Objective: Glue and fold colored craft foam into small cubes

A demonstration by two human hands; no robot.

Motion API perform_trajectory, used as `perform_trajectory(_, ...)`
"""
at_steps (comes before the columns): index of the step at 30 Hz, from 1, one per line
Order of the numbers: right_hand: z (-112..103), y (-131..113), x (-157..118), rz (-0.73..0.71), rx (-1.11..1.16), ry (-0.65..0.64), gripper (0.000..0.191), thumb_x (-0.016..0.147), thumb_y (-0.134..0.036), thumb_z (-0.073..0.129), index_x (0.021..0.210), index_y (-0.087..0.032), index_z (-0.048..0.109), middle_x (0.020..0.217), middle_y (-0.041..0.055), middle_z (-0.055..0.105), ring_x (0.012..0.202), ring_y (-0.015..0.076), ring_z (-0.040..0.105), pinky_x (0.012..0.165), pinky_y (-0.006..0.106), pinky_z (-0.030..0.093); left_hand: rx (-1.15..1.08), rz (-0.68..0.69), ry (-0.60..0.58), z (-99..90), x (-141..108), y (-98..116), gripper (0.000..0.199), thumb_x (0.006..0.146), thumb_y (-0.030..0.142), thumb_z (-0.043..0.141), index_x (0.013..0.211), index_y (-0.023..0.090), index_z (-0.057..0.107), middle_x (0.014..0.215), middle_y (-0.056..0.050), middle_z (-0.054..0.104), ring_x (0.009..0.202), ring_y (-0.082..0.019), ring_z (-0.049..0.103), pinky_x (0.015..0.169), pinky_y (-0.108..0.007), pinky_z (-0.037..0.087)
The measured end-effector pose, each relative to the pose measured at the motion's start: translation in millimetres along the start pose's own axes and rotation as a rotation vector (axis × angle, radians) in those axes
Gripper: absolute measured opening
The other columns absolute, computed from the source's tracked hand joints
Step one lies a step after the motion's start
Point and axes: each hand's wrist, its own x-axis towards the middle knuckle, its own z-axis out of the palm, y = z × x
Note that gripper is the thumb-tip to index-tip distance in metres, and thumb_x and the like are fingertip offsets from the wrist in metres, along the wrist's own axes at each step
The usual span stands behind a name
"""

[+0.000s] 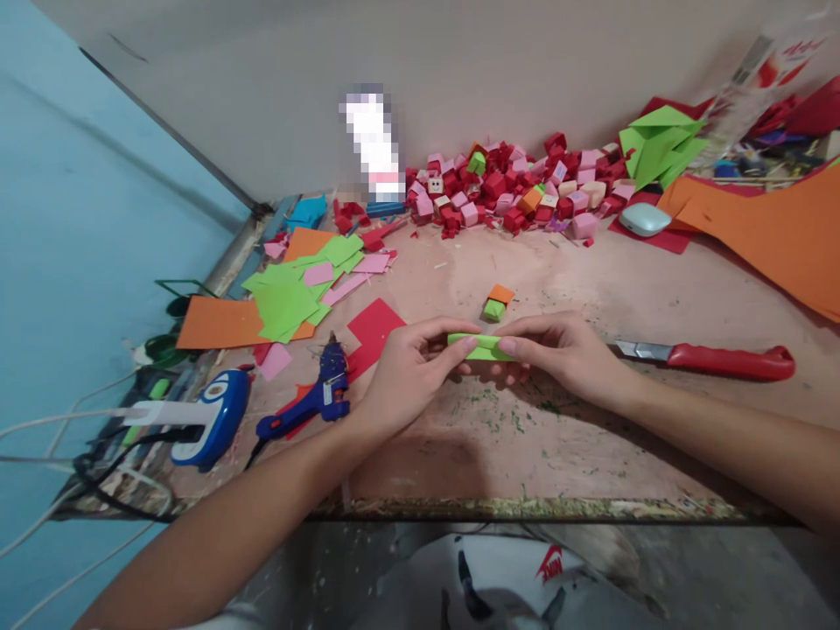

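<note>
Between my two hands is a folded strip of green paper (486,347), held level over the table. My left hand (430,359) pinches its left end between thumb and fingers. At the right end, my right hand (551,346) grips it the same way, thumb on top. Just beyond the strip lies a small green and orange paper block (497,304). A red-handled utility knife (715,359) rests to the right of my right hand, blade toward it. Left of my left hand lies a blue hot glue gun (330,385), near a red paper sheet (374,328).
Many small red and pink paper cubes (495,188) are heaped along the back wall. Green paper pieces (289,297) lie at left, beside a blue power strip (220,416) with cables. Orange sheets (774,227) and a pale oval case (645,220) are at right.
</note>
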Motion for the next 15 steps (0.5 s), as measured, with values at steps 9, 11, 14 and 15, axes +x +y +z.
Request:
perform_trajectory(9, 0.9, 2.1, 2.3, 0.014, 0.007, 0.003, 0.038, 0.094, -0.054, 0.078, 0.09, -0.016, 0.081, 0.077, 0.0077, 0.081, 0.065, 0.0168, 0.073, 0.063, 0.029, 0.058, -0.012, 0.001, 0.063, 1.6, 0.7, 1.4, 0.024, 0.09, 0.038, 0.083, 0.103, 0.018, 0.083, 0.09, -0.005, 0.08, 0.07, -0.014, 0.072, 0.068, -0.025, 0.062)
perform_trajectory(11, 1.0, 1.7, 2.1, 0.019, 0.004, 0.011, 0.037, 0.093, -0.053, 0.079, 0.09, -0.016, 0.081, 0.078, 0.0077, 0.081, 0.066, 0.0169, 0.073, 0.064, 0.029, 0.059, 0.005, 0.011, 0.062, 1.6, 1.1, 0.3, 0.025, 0.09, 0.038, 0.083, 0.103, 0.018, 0.083, 0.09, -0.006, 0.08, 0.071, -0.015, 0.072, 0.068, -0.026, 0.062)
perform_trajectory(14, 1.2, 1.3, 2.0, 0.031, 0.006, 0.023, 0.035, 0.09, -0.052, 0.082, 0.089, -0.017, 0.081, 0.08, 0.0079, 0.082, 0.067, 0.017, 0.074, 0.066, 0.029, 0.059, 0.033, 0.031, 0.049, 1.2, 0.5, 1.1, 0.026, 0.091, 0.04, 0.081, 0.105, 0.019, 0.083, 0.092, -0.006, 0.081, 0.076, -0.017, 0.074, 0.072, -0.03, 0.063)
perform_trajectory(15, 1.3, 1.4, 2.0, 0.034, 0.006, 0.03, 0.035, 0.09, -0.052, 0.082, 0.089, -0.017, 0.081, 0.08, 0.0079, 0.082, 0.067, 0.0167, 0.074, 0.065, 0.029, 0.058, 0.065, 0.057, 0.061, 0.8, -0.5, 3.3, 0.025, 0.091, 0.041, 0.081, 0.105, 0.02, 0.083, 0.095, -0.007, 0.081, 0.08, -0.019, 0.075, 0.075, -0.031, 0.063)
